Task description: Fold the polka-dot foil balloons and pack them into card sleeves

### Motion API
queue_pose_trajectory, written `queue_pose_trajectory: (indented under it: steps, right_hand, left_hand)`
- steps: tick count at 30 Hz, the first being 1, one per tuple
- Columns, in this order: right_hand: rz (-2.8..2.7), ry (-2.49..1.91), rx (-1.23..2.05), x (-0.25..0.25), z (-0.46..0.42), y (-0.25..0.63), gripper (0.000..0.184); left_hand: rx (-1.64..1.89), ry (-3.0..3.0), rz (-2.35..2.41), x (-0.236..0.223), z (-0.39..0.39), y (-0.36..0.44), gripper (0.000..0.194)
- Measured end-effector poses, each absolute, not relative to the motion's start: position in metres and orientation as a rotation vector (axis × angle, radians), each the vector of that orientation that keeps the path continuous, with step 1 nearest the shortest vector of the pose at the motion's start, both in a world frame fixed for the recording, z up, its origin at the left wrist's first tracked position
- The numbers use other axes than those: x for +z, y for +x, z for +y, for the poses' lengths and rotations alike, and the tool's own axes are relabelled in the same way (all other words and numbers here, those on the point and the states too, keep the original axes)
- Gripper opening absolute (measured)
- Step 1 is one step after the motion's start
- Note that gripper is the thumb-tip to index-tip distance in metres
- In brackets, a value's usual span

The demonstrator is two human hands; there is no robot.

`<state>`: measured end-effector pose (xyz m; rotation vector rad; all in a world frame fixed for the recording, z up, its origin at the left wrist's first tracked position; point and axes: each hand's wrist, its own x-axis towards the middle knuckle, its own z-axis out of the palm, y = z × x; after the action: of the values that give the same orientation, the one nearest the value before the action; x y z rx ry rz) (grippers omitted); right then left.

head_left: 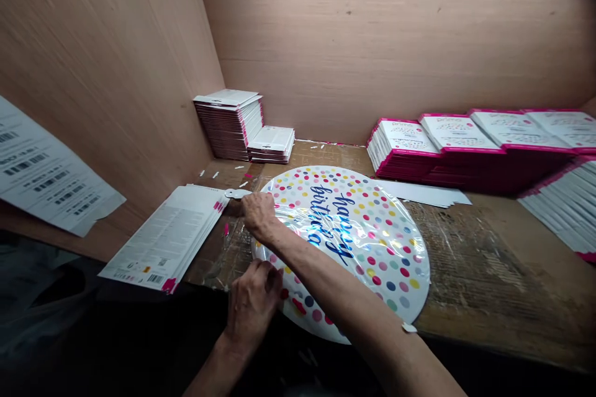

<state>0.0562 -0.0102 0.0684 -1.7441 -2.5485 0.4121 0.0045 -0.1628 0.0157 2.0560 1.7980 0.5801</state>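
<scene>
A flat round foil balloon (386, 223) with coloured dots and blue "happy birthday" lettering lies on the bench, its lettering turned sideways. My right hand (259, 216) reaches across it, fingers curled closed at its left edge beside the pale tail tab (236, 193). Closer to me, my left hand (255, 296) is closed in a pinch at the balloon's near left edge. Both sets of fingertips are partly hidden. A small white scrap (409, 327) sits against my right forearm.
Printed white cards (162, 236) lie stacked at the left, overhanging the front edge. Packet stacks (228, 127) stand in the back left corner, and rows of pink-edged packets (405, 142) on the right. White strips (423, 193) lie behind the balloon. A barcode sheet (46, 167) hangs left.
</scene>
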Motion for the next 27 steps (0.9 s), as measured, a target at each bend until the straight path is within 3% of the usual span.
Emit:
queue_pose_trajectory:
  steps: [7, 15, 24, 27]
  right_hand:
    - [-2.213, -1.892, 0.503, 0.057, -0.008, 0.093, 0.033]
    - [-1.896, -1.840, 0.783, 0.044, -0.004, 0.103, 0.016]
    - [-1.383, -1.712, 0.985, 0.031, -0.033, 0.201, 0.029]
    - [-1.287, -1.689, 1.017, 0.033, -0.041, 0.222, 0.040]
  left_hand:
    - [0.718, 1.838, 2.088, 0.055, -0.099, -0.020, 0.034]
    - [0.146, 2.188, 2.016, 0.048, -0.024, -0.019, 0.034]
    - [-0.163, 2.253, 2.100, 0.066, -0.020, -0.019, 0.024]
    - [0.019, 2.306, 2.236, 0.085, -0.032, 0.004, 0.028]
